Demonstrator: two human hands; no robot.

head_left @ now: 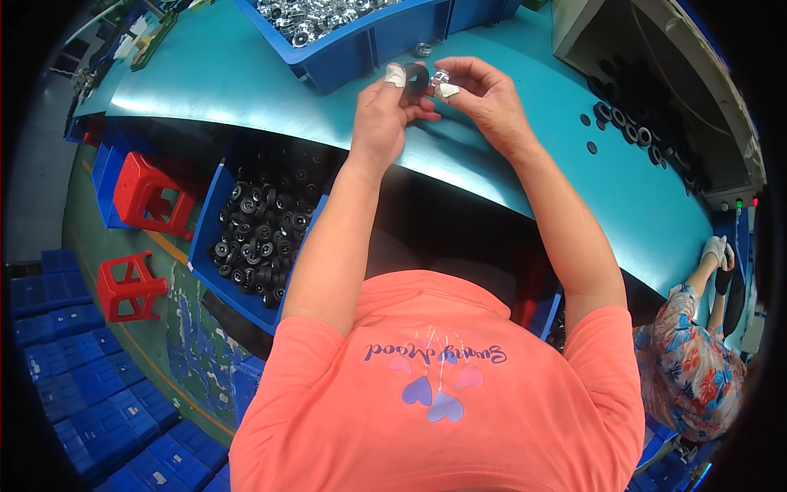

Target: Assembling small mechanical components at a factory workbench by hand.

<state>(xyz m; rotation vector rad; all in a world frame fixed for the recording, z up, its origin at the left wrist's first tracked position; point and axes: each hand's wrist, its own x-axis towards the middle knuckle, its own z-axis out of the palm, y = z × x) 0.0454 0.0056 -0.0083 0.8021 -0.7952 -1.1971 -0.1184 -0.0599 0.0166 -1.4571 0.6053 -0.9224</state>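
Observation:
Over the teal tabletop (270,90), my left hand (382,119) grips a black rubber ring (417,79) between thumb and fingers. White tape is wrapped on that thumb. Just to its right, my right hand (489,100) pinches a shiny silver wheel hub (440,79), its thumb taped too. Hub and ring are held close together; whether they touch, I cannot tell. One more silver hub (423,50) lies on the table beyond my hands, beside a blue bin (332,75) heaped with the same shiny hubs.
Black rings (631,129) spill across the table at right, before a pale machine housing (607,41). Below the left table edge, a blue crate (201,221) holds many black wheels (262,234). Red stools (131,287) and stacked blue crates (98,369) stand left. A co-worker (697,353) is at right.

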